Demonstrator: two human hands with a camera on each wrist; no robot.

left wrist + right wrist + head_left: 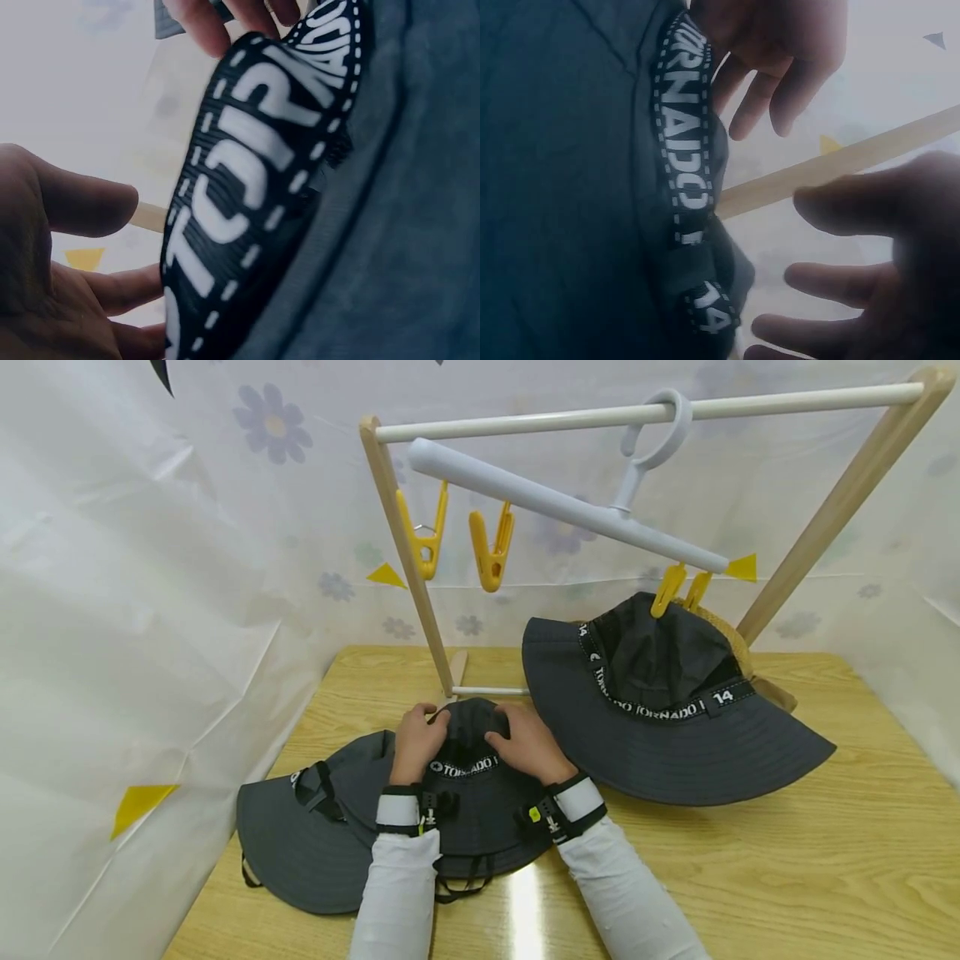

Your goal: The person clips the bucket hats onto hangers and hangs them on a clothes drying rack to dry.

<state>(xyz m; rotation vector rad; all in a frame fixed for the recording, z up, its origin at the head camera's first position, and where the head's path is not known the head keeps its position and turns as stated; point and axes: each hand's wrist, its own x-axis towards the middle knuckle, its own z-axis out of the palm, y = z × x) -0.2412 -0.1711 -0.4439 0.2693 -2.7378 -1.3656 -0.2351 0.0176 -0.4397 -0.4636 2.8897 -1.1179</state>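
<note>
A dark bucket hat [472, 814] with a TORNADO band [225, 165] lies on the table, brim toward me. My left hand [417, 743] is at the left side of its crown, thumb spread from the fingers, fingertips at the band in the left wrist view. On the crown's other side is my right hand [530, 745]; the right wrist view has its thumb [847, 206] and fingers apart beside the fabric. Another dark hat [315, 835] lies to the left, partly under this one. A third dark hat [675, 752] hangs from yellow clips [669, 591] at right.
A white hanger [555, 508] tilts down to the right on the rack's white bar [525, 425]. Two yellow clothespins [491, 550] dangle from its left half. Wooden posts [832, 518] hold the bar. Behind the hanging hat shows a tan hat [731, 635].
</note>
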